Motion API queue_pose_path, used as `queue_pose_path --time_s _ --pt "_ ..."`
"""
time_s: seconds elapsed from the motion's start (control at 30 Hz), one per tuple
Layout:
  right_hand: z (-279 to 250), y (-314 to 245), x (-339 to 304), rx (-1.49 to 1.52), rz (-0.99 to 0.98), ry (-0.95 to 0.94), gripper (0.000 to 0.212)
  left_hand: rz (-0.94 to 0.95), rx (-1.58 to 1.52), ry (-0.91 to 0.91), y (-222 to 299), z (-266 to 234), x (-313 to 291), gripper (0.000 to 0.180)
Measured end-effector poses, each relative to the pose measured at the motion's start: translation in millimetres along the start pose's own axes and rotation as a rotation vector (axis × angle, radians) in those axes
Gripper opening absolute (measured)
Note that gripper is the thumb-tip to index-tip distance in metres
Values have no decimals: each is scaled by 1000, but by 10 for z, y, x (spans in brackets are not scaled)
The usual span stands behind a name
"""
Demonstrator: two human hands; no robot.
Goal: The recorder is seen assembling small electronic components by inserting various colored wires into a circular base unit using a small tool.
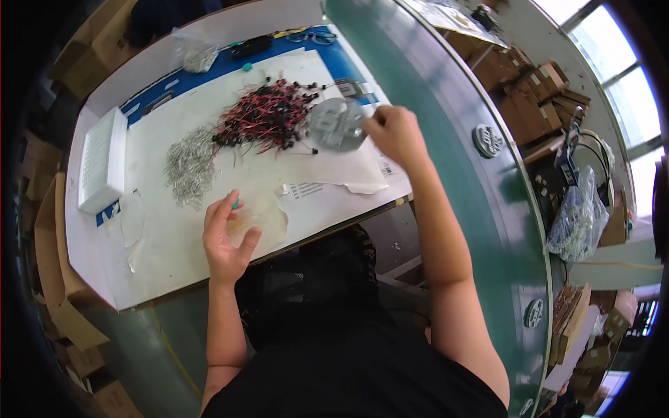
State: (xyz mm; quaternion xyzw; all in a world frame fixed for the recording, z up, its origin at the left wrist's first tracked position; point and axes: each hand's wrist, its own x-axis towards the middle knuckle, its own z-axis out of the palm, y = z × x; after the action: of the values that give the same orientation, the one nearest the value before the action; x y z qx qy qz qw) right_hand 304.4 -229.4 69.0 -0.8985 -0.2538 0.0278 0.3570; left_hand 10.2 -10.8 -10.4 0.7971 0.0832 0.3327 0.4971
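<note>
My right hand (pixel 397 136) is closed on the edge of a round grey disc (pixel 337 125), pinched between thumb and fingers over the right part of the table. The disc is somewhat blurred, and its surface detail is hard to make out. Beside it lies a heap of small black parts with red and black wires (pixel 268 115). My left hand (pixel 228 240) is above the table's near side, thumb and fingers apart, holding nothing I can see. Something small and green (pixel 235 204) shows at one of its fingers. Just beyond that hand spreads a pile of small silvery, clear pieces (pixel 191 167).
A green conveyor (pixel 446 118) runs along the table's right, carrying round grey fixtures (pixel 488 141). At the table's left stands a white foam tray (pixel 103 160). A clear bag of small parts (pixel 201 58) and glasses (pixel 319 37) lie at the back. Cardboard boxes (pixel 77 324) flank the left.
</note>
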Motion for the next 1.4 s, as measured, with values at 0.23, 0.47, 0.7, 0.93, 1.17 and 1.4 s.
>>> queue_pose_path --time_s 0.23,0.47,0.7,0.93,1.17,1.4 --pt "812 -458 -701 151 -277 -271 27 -49 339 -108 114 -49 -27 106" --pt "781 -184 -137 58 -195 -67 27 -69 565 -145 147 -33 -46 108" --pt "693 -158 -333 145 -116 -159 22 43 619 -151 316 118 -13 84" --pt "510 -671 -974 351 -442 -98 23 -94 -65 8 471 -73 319 38" --pt "527 -720 -1084 498 -392 -343 24 -61 -54 -154 639 -97 374 25" --pt "628 -754 -1169 526 -544 -273 24 -61 -156 -206 601 -134 294 21"
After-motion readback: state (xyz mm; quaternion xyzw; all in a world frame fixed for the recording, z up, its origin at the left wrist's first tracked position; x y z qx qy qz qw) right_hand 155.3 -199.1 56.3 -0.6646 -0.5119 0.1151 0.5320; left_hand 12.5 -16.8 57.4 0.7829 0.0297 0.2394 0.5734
